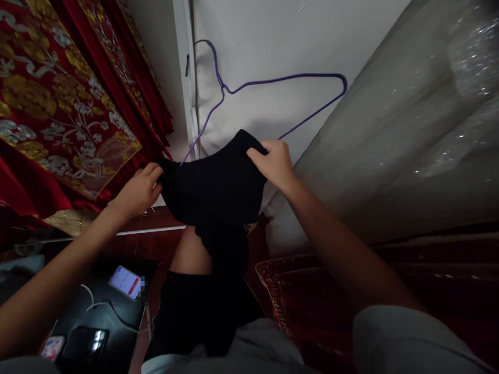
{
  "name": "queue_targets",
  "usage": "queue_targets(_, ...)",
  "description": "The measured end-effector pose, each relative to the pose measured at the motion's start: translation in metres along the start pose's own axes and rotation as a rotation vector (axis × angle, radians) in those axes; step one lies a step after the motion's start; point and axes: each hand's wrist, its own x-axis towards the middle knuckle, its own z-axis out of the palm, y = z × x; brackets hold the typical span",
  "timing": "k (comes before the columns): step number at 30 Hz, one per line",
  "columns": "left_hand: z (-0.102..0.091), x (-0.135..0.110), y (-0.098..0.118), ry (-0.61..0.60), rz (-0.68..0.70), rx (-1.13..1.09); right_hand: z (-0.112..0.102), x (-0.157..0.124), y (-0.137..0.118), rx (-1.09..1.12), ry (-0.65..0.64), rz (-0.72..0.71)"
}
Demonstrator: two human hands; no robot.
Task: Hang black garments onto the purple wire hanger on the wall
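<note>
A black garment (218, 182) is stretched between my two hands; its exact kind does not show. My left hand (142, 189) is closed on its left corner. At the upper right edge, my right hand (275, 161) pinches the cloth between thumb and fingers. Behind the garment is a purple hanger (288, 78), tilted, with its hook toward the upper left. The cloth hides the hanger's lower left part, so I cannot tell how far the hanger goes into the garment.
Red curtains (58, 88) with gold and silver flowers hang at the left. White gowns (370, 156) fill the right side, above dark red sparkly fabric (331, 280). On a black table (117, 317) lie a lit phone (125, 282), a dark device (84, 343) and a white cable (113, 309).
</note>
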Motion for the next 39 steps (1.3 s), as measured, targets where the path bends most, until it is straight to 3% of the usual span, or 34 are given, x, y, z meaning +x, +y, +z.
queue_targets(3, -0.008, 0.017, 0.01, 0.188, -0.009, -0.224, 0.009, -0.007, -0.005, 0.081, -0.046, 0.036)
queue_targets(7, -0.007, 0.048, 0.028, 0.314, -0.063, -0.491, 0.038, -0.024, -0.012, 0.25, -0.105, 0.044)
queue_targets(10, -0.013, 0.071, 0.046, 0.407, -0.007, -0.504, 0.052, -0.031, -0.014, 0.297, -0.127, 0.018)
queue_targets(13, -0.022, 0.082, 0.059, 0.416, 0.043, -0.463, 0.043, -0.031, -0.01, 0.265, -0.128, -0.039)
queue_targets(16, -0.025, 0.078, 0.059, 0.375, 0.01, -0.412, 0.012, -0.021, 0.001, 0.174, 0.02, -0.129)
queue_targets(19, -0.026, 0.07, 0.049, 0.352, -0.06, -0.303, -0.022, 0.001, 0.017, 0.041, 0.19, -0.131)
queue_targets(23, -0.028, 0.063, 0.036, 0.347, -0.08, -0.174, -0.044, 0.038, 0.04, -0.097, 0.106, -0.106)
queue_targets(29, -0.027, 0.05, 0.023, 0.334, -0.068, -0.1, -0.034, 0.064, 0.05, -0.117, 0.074, -0.122)
queue_targets(35, -0.026, 0.037, 0.007, 0.42, -0.01, -0.097, -0.007, 0.074, 0.053, -0.05, -0.075, -0.164)
queue_targets(39, -0.019, 0.028, -0.001, 0.539, -0.076, -0.309, -0.005, 0.069, 0.055, -0.055, 0.007, -0.142)
